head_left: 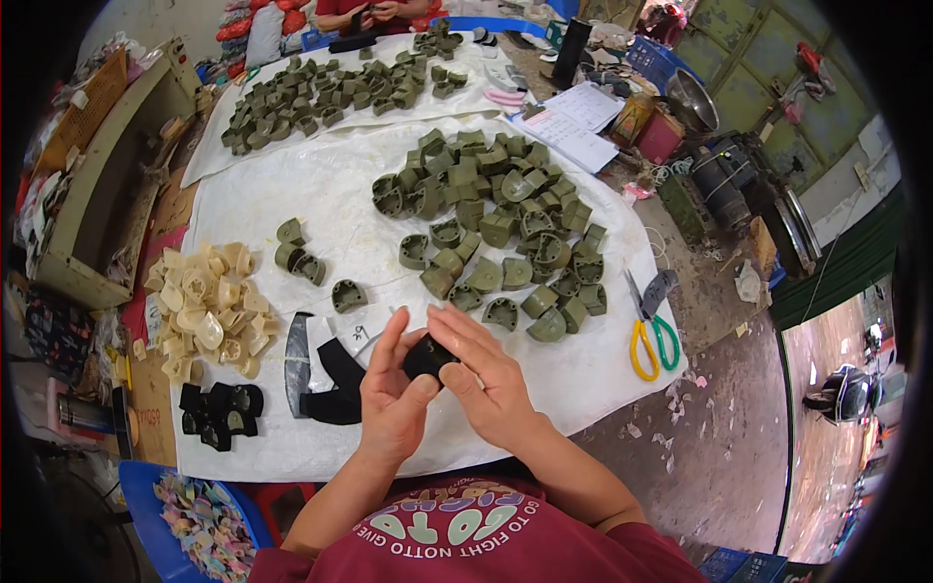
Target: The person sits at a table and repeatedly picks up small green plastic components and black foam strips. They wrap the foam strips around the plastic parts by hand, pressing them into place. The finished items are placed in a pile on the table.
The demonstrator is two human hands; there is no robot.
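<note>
Between my two hands is a black-covered shoe heel, its far side partly hidden by fingers. My left hand cups it from the left, thumb against it. My right hand presses on it from the right with fingers laid over its top. Just left of my hands lie black curved material pieces, a dark grey curved strip and a small white marked piece. Beyond my fingers sits a single olive-green heel. Several black-covered heels stand together at the near left.
A large pile of olive-green heels spreads ahead; more lie farther back. Cream heels are heaped left. Scissors with yellow and green handles lie at the table's right edge. A blue tub of scraps stands lower left. Another person's hands show across the table.
</note>
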